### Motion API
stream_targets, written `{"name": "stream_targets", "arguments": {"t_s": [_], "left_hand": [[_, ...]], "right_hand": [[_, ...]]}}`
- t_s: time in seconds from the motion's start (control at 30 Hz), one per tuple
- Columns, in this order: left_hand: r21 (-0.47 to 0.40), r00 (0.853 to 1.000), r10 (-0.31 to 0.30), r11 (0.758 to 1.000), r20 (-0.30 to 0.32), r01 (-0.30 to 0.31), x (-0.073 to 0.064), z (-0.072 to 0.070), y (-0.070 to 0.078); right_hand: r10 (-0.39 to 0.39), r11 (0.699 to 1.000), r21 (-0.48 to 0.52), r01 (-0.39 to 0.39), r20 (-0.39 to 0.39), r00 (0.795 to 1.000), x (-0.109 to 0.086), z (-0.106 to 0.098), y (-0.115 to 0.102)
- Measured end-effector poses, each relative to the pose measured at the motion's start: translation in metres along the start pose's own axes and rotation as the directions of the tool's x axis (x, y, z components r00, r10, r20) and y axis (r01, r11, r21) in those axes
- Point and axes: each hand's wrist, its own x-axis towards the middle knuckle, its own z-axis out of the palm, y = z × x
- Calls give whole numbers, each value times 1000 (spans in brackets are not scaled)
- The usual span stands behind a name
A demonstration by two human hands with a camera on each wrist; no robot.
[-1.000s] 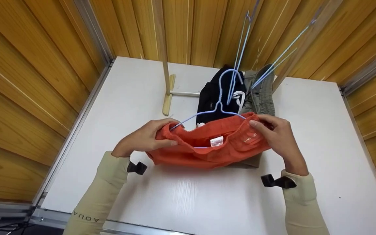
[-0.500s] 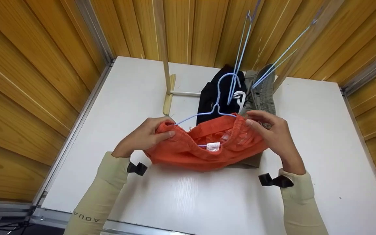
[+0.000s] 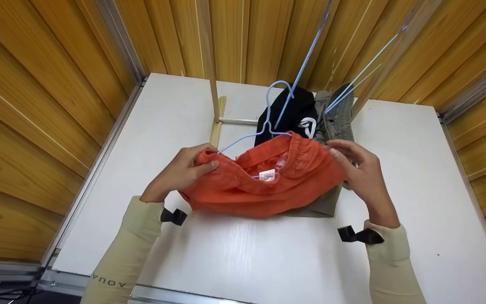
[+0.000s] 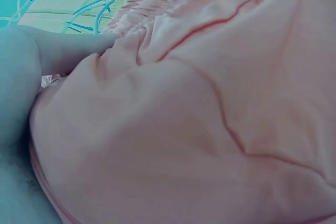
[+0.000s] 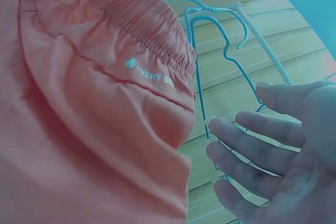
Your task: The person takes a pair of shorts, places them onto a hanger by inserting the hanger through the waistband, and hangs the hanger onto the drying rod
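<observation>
While the left hand pinches one end of the gathered waistband, thumb on the outer face, we see the right hand with fingers spread and loosely bent beside the opposite end. In the right wrist view, we observe a gap between its fingertips and the cloth. We locate the orange garment between the two hands, partly overlapping a black garment in the head view. Its fabric is matte and softly creased, with stitched seams, a ribbed elastic edge and pale lettering near the waist. Within the waist opening we note a white rectangular label and a slender blue hanger, its curved hook projecting above a narrow neck. Behind, we identify a white looped drawstring on the black garment and, adjacent, an olive-grey garment with a puckered waistband. Two further thin wire hangers, a second hanger and a third hanger, slope upward. We find a glossy white tabletop below and grained wooden panelling behind.
</observation>
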Motion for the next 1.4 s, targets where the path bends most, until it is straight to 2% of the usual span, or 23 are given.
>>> {"name": "stream_targets", "arguments": {"t_s": [0.3,0.57,0.8,1.2,1.4], "left_hand": [[17,998,-3,1000,-61,4,3,-5,4],[62,995,-50,997,-88,56,7,-9,5],[73,991,-52,995,-124,61,6,-12,-1],[39,971,-137,988,-198,147,3,-17,-9],[38,955,-195,977,-224,209,3,-19,-9]], "right_hand": [[0,999,37,-1,24,1000,-1,0,2],[5,1000,17,-5,24,1000,-2,-1,0],[0,1000,6,0,37,999,-1,0,2],[-1,999,44,-1,50,999,-3,1,6],[-10,999,47,8,42,999,-4,1,6]]}}
